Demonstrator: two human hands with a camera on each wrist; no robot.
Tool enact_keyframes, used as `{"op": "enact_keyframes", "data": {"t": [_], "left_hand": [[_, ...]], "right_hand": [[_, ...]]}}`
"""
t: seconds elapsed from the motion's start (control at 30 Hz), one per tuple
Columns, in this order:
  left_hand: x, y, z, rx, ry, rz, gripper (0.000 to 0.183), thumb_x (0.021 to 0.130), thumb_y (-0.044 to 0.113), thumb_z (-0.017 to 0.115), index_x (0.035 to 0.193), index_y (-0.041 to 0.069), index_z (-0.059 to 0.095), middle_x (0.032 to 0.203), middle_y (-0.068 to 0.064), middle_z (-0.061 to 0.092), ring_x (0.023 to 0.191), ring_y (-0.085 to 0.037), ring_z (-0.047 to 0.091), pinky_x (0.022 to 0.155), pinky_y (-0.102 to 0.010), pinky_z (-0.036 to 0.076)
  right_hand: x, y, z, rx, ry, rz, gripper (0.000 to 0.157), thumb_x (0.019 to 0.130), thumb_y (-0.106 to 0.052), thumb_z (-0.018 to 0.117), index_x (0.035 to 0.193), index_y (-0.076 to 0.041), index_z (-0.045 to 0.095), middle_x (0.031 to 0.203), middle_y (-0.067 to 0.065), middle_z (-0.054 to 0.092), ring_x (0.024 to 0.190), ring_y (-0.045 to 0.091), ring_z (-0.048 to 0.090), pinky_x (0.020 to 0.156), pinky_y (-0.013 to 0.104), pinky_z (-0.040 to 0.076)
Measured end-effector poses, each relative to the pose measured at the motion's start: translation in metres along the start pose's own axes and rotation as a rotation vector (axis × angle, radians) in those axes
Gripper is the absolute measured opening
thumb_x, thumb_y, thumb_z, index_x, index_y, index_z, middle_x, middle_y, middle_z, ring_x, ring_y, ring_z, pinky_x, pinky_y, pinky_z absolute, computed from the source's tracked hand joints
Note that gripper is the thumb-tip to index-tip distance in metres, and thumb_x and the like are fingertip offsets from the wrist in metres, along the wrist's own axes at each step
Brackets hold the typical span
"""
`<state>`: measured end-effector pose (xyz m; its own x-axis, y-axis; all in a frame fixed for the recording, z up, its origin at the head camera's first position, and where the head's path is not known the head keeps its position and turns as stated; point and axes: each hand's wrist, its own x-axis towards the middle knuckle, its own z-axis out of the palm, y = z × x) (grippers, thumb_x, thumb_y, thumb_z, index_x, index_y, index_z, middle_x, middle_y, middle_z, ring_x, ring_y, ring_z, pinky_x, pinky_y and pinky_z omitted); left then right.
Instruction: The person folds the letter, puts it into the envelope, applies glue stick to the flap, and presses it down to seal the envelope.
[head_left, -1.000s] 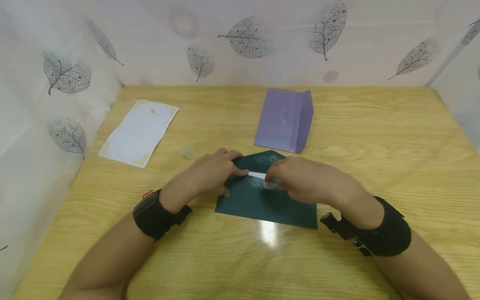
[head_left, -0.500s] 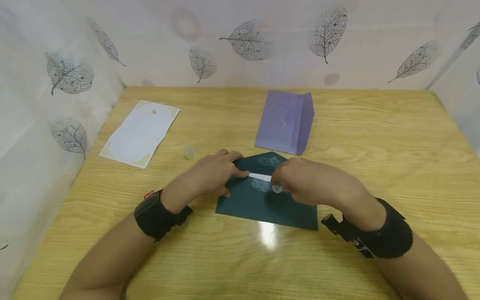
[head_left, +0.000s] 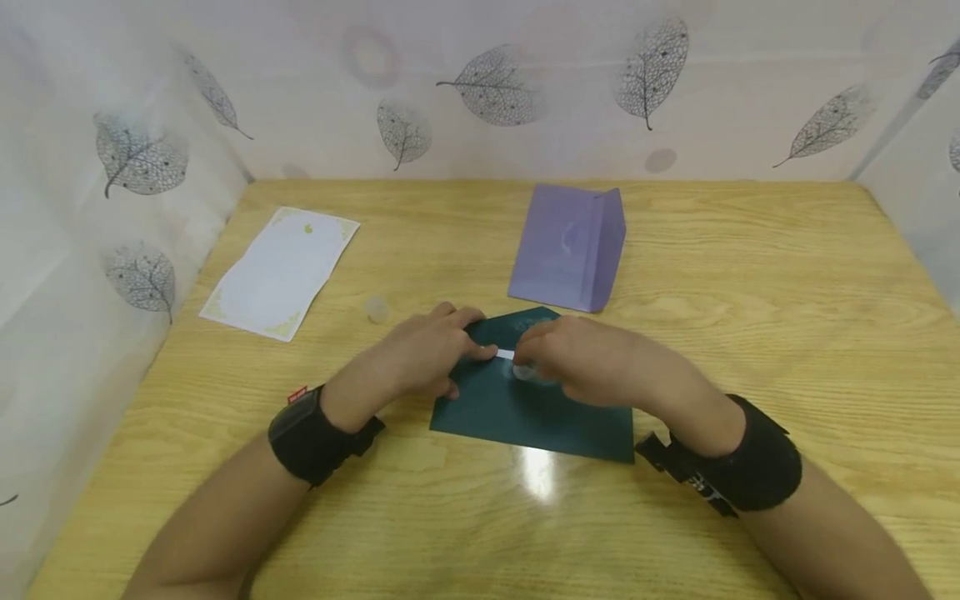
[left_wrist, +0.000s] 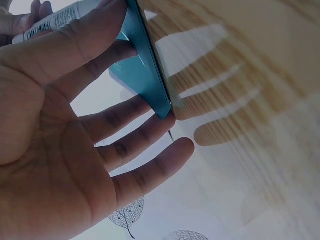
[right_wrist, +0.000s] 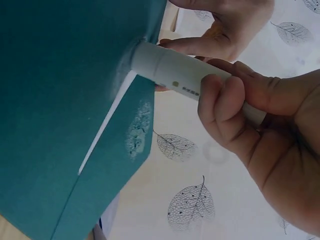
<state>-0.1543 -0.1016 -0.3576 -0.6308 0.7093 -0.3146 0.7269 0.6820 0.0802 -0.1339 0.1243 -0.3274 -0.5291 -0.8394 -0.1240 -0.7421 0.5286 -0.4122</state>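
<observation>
A dark green envelope (head_left: 525, 425) lies on the wooden table with its pointed flap away from me. My left hand (head_left: 431, 346) rests on its left part, thumb on the paper and fingers spread, nearly straight, at the edge. A white glue stick (right_wrist: 180, 75) is gripped in my right hand (head_left: 581, 358), its end against the green paper just below the flap's fold. A white strip (head_left: 505, 354) shows in the opening between the hands. Pale glue smears (right_wrist: 139, 130) mark the flap. My right hand covers part of the envelope in the head view.
Behind the green envelope lies a purple envelope (head_left: 555, 242) with its flap raised on the right. White paper with gold corners (head_left: 281, 275) is at the back left. A small translucent round piece (head_left: 377, 309) sits left of the envelope. Leaf-printed curtain (head_left: 495, 83) surrounds the table.
My right hand with the glue stick went slightly right, then back left along the opening, covering more of the white strip. My left hand and the envelope stay in place.
</observation>
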Motion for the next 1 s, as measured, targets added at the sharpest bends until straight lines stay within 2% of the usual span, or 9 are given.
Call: {"op": "enact_keyframes", "data": {"t": [0.17,0.37,0.5,0.73,1.0], "left_hand": [[-0.001,0.0,0.001,-0.002,0.008,-0.003,0.07,0.07,0.036,0.078,0.132,0.032,0.045,0.146,-0.011,0.03,0.117,-0.031,0.038,0.078,-0.038,0.05],[-0.001,0.001,0.002,-0.004,0.007,-0.007,0.07,0.07,0.036,0.078,0.132,0.032,0.044,0.146,-0.01,0.029,0.118,-0.031,0.037,0.077,-0.037,0.051],[-0.001,0.001,0.002,0.008,0.008,-0.009,0.07,0.07,0.036,0.078,0.132,0.032,0.045,0.146,-0.01,0.03,0.117,-0.031,0.038,0.074,-0.038,0.051],[0.0,0.001,0.001,0.012,0.018,-0.011,0.07,0.069,0.035,0.079,0.131,0.033,0.047,0.145,-0.01,0.031,0.116,-0.029,0.039,0.074,-0.039,0.05],[0.0,0.002,0.0,0.012,0.009,-0.017,0.07,0.069,0.034,0.079,0.132,0.033,0.046,0.146,-0.01,0.03,0.117,-0.029,0.038,0.074,-0.039,0.05]], "right_hand": [[0.004,0.003,0.004,0.025,0.059,-0.04,0.031,0.083,0.003,0.059,0.113,-0.006,0.061,0.113,0.003,0.061,0.105,0.017,0.055,0.086,0.032,0.048],[0.006,0.002,0.006,0.01,0.069,-0.018,0.031,0.082,0.003,0.061,0.112,-0.006,0.062,0.113,0.004,0.062,0.106,0.017,0.055,0.087,0.032,0.047],[0.002,0.0,0.003,-0.012,0.028,0.031,0.032,0.08,0.005,0.061,0.11,-0.006,0.063,0.11,0.004,0.063,0.104,0.019,0.056,0.085,0.033,0.048],[-0.008,-0.006,-0.007,-0.038,-0.085,0.171,0.029,0.079,0.006,0.06,0.104,-0.008,0.066,0.101,0.003,0.065,0.096,0.018,0.058,0.08,0.033,0.05],[-0.014,-0.008,-0.011,-0.054,-0.114,0.216,0.027,0.077,0.005,0.058,0.098,-0.008,0.068,0.091,0.001,0.066,0.083,0.012,0.059,0.072,0.03,0.051]]}}
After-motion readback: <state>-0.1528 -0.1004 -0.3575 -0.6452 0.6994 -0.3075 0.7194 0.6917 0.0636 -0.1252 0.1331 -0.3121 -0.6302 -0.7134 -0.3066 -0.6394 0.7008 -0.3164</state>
